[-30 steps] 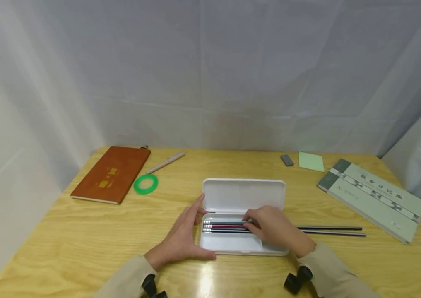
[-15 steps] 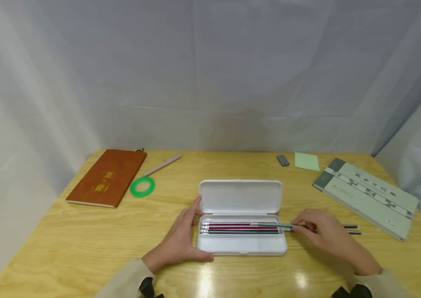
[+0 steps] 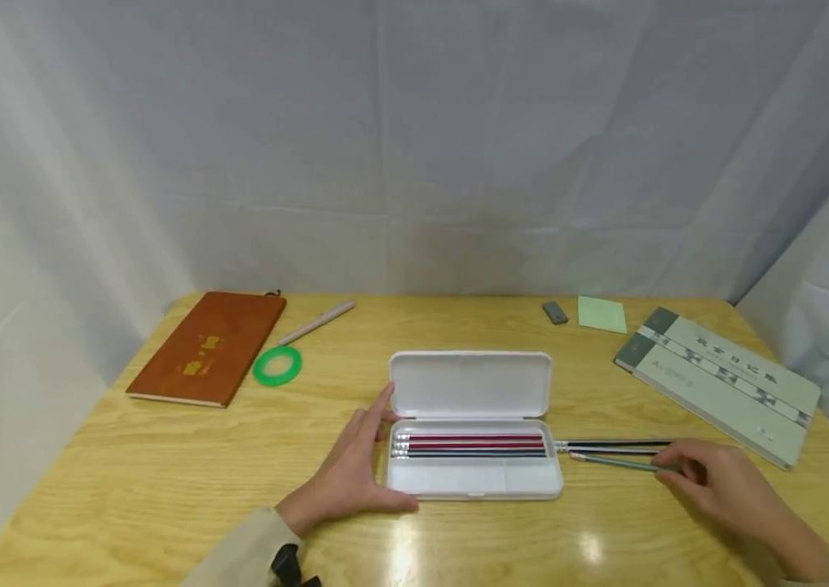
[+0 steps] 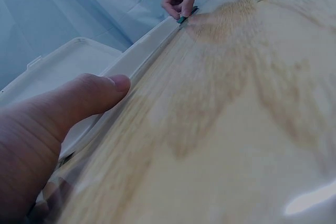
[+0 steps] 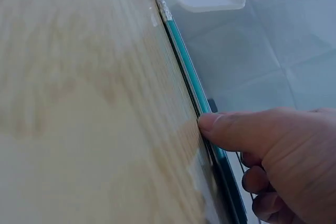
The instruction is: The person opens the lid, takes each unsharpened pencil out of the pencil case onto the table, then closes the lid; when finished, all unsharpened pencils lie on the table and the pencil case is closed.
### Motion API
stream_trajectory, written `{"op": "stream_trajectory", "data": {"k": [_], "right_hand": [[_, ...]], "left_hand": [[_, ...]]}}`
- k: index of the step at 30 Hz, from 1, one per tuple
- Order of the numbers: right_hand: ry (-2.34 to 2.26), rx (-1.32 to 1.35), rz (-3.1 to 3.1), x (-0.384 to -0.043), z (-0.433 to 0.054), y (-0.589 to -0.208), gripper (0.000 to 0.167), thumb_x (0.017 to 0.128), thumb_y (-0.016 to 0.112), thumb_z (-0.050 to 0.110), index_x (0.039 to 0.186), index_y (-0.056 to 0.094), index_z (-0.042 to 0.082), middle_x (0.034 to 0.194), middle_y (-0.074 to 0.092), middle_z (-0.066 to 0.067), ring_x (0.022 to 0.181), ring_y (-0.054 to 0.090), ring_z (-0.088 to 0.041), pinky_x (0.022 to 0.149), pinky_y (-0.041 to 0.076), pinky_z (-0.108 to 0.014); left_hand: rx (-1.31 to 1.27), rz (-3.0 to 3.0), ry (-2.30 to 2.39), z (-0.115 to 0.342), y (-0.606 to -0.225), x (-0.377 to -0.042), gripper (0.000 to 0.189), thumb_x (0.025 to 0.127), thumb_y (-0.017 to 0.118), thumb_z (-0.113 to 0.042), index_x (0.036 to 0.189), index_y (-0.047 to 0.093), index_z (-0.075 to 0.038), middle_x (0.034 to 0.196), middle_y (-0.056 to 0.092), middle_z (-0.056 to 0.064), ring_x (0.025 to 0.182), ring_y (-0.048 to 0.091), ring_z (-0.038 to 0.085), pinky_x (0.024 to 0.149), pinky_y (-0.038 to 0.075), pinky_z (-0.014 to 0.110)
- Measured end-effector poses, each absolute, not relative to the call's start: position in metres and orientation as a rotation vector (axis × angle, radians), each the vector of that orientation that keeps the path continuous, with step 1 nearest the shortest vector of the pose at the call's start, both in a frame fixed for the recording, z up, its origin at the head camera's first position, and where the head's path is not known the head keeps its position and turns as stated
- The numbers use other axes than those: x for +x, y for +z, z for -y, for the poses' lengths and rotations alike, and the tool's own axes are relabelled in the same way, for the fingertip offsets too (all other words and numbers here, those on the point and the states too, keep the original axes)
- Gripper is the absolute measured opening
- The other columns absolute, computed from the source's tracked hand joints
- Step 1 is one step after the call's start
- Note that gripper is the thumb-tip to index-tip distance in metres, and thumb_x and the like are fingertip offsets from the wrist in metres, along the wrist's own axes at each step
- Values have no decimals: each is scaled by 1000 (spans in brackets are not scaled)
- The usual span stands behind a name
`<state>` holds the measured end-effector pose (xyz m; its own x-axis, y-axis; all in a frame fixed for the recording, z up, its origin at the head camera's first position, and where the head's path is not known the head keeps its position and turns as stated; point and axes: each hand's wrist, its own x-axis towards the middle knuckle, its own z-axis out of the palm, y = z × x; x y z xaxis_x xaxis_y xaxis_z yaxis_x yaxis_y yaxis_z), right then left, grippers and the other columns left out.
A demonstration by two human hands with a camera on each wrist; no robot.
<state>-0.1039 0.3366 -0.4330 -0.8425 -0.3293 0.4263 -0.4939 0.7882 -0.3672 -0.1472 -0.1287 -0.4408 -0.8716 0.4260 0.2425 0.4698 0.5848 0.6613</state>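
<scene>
A white pencil case (image 3: pixel 476 481) stands with its lid raised; several red and dark pencils (image 3: pixel 473 446) lie in its back compartment, silver ends at the left. My left hand (image 3: pixel 351 477) spans the case's left end, fingers fairly straight: thumb along the front edge, fingertips by the back corner. In the left wrist view the thumb (image 4: pixel 100 90) lies against the case rim. To the right of the case, my right hand (image 3: pixel 729 485) pinches a green pencil (image 3: pixel 615 462) between thumb and fingers, low over the table. Two dark pencils (image 3: pixel 605 444) lie just behind it, partly hidden by the hand.
At the back left are a brown notebook (image 3: pixel 212 346), a green tape roll (image 3: pixel 260 371) and a pale pen (image 3: pixel 316 323). A grey eraser (image 3: pixel 555 312), green sticky notes (image 3: pixel 601 315) and a pale green book (image 3: pixel 722 387) lie back right. A white curtain (image 3: pixel 458 163) hangs behind the table.
My right hand has drawn the green pencil out of the case to the right, and lowered it beside the dark pencils. The left hand keeps its place at the case.
</scene>
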Motion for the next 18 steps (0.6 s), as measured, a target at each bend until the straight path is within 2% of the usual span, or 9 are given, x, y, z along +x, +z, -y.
{"op": "stream_trajectory", "data": {"k": [4,11,18], "right_hand": [[711,636,2649,-109,-328,-433,30,70,79,-3,83,67,22,60,38,23,52,32,8,46,29,-12],[710,667,2753,-124,-294,-423,21,79,75,4,86,66,21,61,38,21,53,33,7,46,33,-18],[819,848,2745,-146,-239,-417,18,85,70,6,98,70,17,65,44,19,56,36,6,50,35,-17]], "left_hand": [[-783,2736,-1173,128,-442,-148,142,47,92,-50,156,6,-23,127,50,-3,99,46,10,88,46,31],[-787,2751,-1169,128,-440,-149,142,48,91,-53,156,4,-25,128,49,-3,100,46,10,88,46,31],[-769,2775,-1176,129,-439,-148,142,48,92,-51,156,3,-26,129,48,-4,101,45,10,88,46,31]]}}
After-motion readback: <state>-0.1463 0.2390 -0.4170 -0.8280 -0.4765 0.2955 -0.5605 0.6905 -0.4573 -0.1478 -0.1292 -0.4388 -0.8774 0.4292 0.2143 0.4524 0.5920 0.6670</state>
